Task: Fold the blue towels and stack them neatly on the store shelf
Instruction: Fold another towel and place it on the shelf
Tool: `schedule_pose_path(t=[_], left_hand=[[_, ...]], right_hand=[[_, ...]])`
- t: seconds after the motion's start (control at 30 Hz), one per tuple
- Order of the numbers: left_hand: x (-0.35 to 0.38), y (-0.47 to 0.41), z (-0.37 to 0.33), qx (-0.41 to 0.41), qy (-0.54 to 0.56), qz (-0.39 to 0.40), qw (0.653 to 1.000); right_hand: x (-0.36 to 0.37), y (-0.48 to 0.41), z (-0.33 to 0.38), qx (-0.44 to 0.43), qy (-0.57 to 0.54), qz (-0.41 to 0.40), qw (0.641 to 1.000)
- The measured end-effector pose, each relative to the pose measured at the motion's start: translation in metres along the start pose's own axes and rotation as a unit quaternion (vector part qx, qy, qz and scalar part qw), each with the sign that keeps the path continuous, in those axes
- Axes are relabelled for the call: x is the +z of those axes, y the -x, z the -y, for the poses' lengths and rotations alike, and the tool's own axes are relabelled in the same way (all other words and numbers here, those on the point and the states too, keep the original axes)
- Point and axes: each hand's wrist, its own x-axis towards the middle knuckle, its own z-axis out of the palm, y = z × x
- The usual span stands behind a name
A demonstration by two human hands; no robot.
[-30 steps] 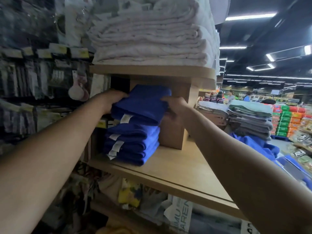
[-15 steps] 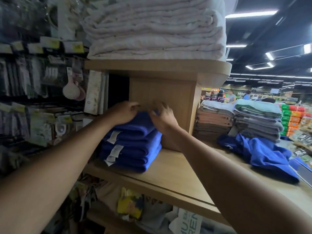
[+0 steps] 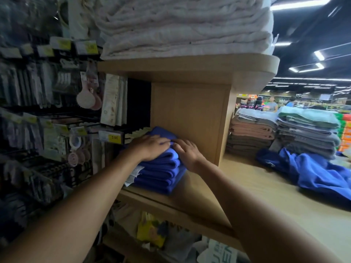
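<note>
Now the stack of folded blue towels (image 3: 161, 175) sits at the left end of the wooden shelf (image 3: 256, 188), close to the upright wooden panel (image 3: 190, 114) behind it. The left hand (image 3: 150, 147) lies flat on the top towel, palm down, fingers nearly straight, and it grips nothing. The right hand (image 3: 187, 153) touches the right edge of the stack near the top, with the fingers spread and only a little bent. It also holds nothing and only presses. I judge this as patting the pile square.

More blue towels (image 3: 322, 175) lie unfolded in a heap on the right part of the same shelf, well apart from the stack, so the task is not finished.

The towels look soft, thick and light, with no stiffness, and one would probably sag if lifted by a single corner. It seems better to take the next one by two corners of one edge, and to carry a folded one with both hands under it. The pile looks springy, so a hard push could shift its upper layers.
</note>
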Motion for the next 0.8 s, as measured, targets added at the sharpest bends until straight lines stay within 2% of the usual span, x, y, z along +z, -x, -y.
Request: schedule_pose_path(t=[0.17, 0.27, 0.33, 0.4, 0.47, 0.5, 0.53, 0.6, 0.63, 0.7, 0.77, 0.8], left_hand=[[-0.021, 0.013, -0.015, 0.039, 0.024, 0.007, 0.999], [-0.032, 0.026, -0.052, 0.087, 0.032, -0.103, 0.990], [-0.029, 0.041, -0.091, 0.162, 0.080, -0.182, 0.967], [-0.013, 0.051, -0.134, 0.226, 0.107, -0.200, 0.947], [0.009, 0.052, -0.174, 0.248, 0.102, -0.169, 0.948], [0.022, 0.047, -0.191, 0.254, 0.111, -0.126, 0.953], [0.035, 0.042, -0.208, 0.251, 0.121, -0.075, 0.957], [0.059, 0.026, -0.237, 0.229, 0.124, 0.012, 0.965], [0.069, 0.017, -0.249, 0.215, 0.128, 0.045, 0.967], [0.087, 0.000, -0.269, 0.195, 0.152, 0.101, 0.964], [0.102, -0.012, -0.282, 0.167, 0.206, 0.134, 0.955], [0.109, -0.016, -0.286, 0.146, 0.242, 0.140, 0.949]], right_hand=[[-0.021, 0.015, 0.016, 0.024, -0.052, -0.066, 0.996], [-0.056, 0.038, 0.009, 0.025, -0.087, -0.124, 0.988], [-0.085, 0.067, -0.004, 0.035, -0.129, -0.120, 0.984], [-0.115, 0.101, -0.027, 0.038, -0.112, -0.112, 0.987], [-0.143, 0.132, -0.061, 0.070, -0.052, -0.139, 0.987], [-0.158, 0.146, -0.080, 0.098, 0.005, -0.164, 0.982], [-0.172, 0.159, -0.100, 0.137, 0.080, -0.187, 0.969], [-0.196, 0.186, -0.141, 0.243, 0.232, -0.197, 0.921], [-0.205, 0.199, -0.160, 0.304, 0.269, -0.168, 0.898], [-0.214, 0.217, -0.190, 0.394, 0.260, -0.075, 0.878], [-0.215, 0.223, -0.202, 0.419, 0.242, 0.003, 0.875], [-0.215, 0.222, -0.204, 0.404, 0.242, 0.011, 0.882]])
